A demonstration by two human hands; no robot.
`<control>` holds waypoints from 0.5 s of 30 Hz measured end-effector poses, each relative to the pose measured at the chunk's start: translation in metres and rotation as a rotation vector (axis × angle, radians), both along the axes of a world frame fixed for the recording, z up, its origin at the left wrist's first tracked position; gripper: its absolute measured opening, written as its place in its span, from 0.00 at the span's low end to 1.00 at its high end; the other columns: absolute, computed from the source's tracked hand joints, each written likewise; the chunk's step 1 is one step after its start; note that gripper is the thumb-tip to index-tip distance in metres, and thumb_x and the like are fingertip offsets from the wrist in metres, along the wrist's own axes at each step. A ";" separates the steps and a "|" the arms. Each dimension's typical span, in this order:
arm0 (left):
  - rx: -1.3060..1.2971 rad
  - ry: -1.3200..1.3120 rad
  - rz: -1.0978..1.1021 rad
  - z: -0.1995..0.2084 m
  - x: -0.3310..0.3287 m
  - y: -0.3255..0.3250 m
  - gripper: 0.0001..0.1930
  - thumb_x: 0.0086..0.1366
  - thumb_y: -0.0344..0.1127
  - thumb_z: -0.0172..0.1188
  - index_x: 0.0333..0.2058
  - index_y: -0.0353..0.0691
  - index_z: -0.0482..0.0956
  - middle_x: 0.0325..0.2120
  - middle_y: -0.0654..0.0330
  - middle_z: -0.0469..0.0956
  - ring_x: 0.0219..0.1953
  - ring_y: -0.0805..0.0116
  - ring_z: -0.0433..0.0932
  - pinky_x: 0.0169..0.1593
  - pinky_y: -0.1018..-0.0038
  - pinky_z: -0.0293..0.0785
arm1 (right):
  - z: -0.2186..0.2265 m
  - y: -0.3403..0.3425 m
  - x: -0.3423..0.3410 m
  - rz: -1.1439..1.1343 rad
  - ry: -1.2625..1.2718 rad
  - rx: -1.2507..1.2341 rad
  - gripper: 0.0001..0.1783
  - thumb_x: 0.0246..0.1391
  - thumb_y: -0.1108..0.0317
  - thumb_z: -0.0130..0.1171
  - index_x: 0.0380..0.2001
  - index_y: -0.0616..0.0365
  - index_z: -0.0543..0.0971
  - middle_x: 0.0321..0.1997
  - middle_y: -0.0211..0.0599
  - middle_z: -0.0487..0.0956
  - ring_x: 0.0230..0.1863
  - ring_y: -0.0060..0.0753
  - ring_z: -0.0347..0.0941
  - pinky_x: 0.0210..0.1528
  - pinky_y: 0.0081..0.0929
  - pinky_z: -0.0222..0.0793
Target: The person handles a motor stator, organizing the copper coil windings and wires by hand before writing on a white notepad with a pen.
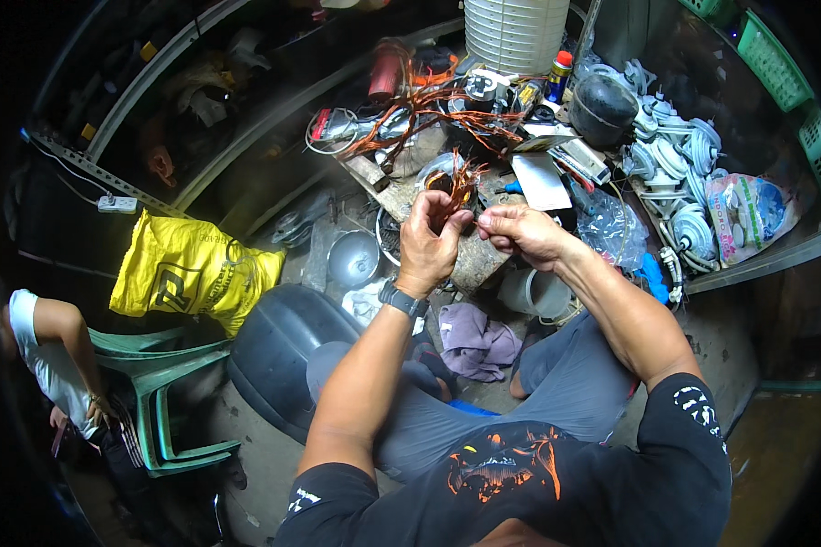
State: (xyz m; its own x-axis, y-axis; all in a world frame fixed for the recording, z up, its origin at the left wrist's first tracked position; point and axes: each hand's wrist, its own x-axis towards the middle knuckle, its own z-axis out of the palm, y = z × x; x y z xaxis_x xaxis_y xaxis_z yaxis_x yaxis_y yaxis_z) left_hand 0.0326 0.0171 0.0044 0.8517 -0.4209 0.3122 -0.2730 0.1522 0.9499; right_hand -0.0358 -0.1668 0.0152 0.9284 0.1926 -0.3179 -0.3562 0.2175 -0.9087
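Head view: the left hand (433, 239) curls its fingers around a tuft of copper-coloured wires (465, 180), which rises above the worn wooden surface (476, 264). Just beside it, the right hand (524, 237) has thumb and forefinger pinched together; whether a strand lies between them is too small to tell. Beyond, a longer orange wire bundle (426, 108) sprawls across tools. A metal bowl (353, 259) sits left of the surface, a purple cloth (477, 340) below.
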 end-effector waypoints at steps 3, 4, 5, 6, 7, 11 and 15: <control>0.071 0.133 -0.110 -0.003 0.004 0.003 0.12 0.66 0.30 0.64 0.42 0.35 0.71 0.37 0.63 0.79 0.39 0.77 0.78 0.45 0.77 0.76 | -0.001 -0.013 0.004 0.048 0.070 0.029 0.15 0.66 0.59 0.54 0.33 0.60 0.80 0.23 0.21 0.72 0.26 0.13 0.63 0.28 0.16 0.60; 0.102 0.191 -0.172 -0.004 0.006 0.002 0.09 0.68 0.32 0.62 0.41 0.36 0.73 0.36 0.64 0.79 0.38 0.78 0.78 0.41 0.78 0.74 | 0.005 -0.016 0.005 0.062 0.091 -0.128 0.16 0.67 0.59 0.53 0.33 0.60 0.80 0.23 0.21 0.72 0.26 0.13 0.63 0.28 0.16 0.60; 0.140 0.234 -0.193 -0.004 0.006 0.004 0.09 0.71 0.37 0.58 0.42 0.38 0.75 0.36 0.63 0.80 0.38 0.79 0.78 0.37 0.81 0.71 | 0.014 -0.018 0.006 0.094 -0.086 -0.389 0.16 0.66 0.58 0.54 0.36 0.61 0.80 0.22 0.25 0.73 0.25 0.23 0.68 0.30 0.23 0.65; 0.044 0.343 -0.210 -0.005 0.004 0.003 0.10 0.72 0.40 0.56 0.43 0.39 0.76 0.37 0.63 0.80 0.38 0.78 0.78 0.36 0.82 0.70 | 0.024 -0.020 0.004 0.122 -0.272 -0.706 0.15 0.64 0.58 0.56 0.37 0.61 0.80 0.25 0.31 0.76 0.28 0.32 0.71 0.34 0.28 0.67; -0.018 0.485 -0.217 -0.006 0.002 0.001 0.12 0.74 0.42 0.53 0.44 0.40 0.76 0.38 0.63 0.80 0.39 0.78 0.78 0.36 0.82 0.69 | 0.036 -0.022 0.002 0.117 -0.404 -1.068 0.15 0.62 0.58 0.58 0.38 0.61 0.80 0.28 0.36 0.78 0.31 0.40 0.74 0.37 0.34 0.69; -0.128 0.569 -0.147 -0.006 -0.006 -0.003 0.11 0.75 0.40 0.50 0.41 0.38 0.76 0.38 0.62 0.80 0.37 0.77 0.78 0.36 0.83 0.69 | 0.057 0.002 -0.008 -0.521 -0.856 -1.351 0.16 0.56 0.69 0.62 0.46 0.64 0.78 0.46 0.46 0.77 0.44 0.46 0.77 0.47 0.39 0.72; -0.204 0.596 -0.152 -0.012 -0.009 -0.008 0.11 0.75 0.40 0.50 0.42 0.39 0.75 0.36 0.64 0.78 0.35 0.80 0.76 0.36 0.83 0.68 | 0.033 0.036 0.009 -0.371 -0.303 -0.373 0.22 0.63 0.69 0.57 0.56 0.68 0.68 0.47 0.48 0.76 0.34 0.28 0.81 0.32 0.26 0.81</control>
State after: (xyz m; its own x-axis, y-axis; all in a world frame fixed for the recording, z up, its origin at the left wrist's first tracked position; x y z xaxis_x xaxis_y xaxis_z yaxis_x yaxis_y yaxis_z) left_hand 0.0240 0.0088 -0.0073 0.8391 -0.5328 -0.1094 0.3311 0.3408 0.8799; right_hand -0.0271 -0.1311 0.0478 0.9720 -0.2347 -0.0127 -0.0311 -0.0748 -0.9967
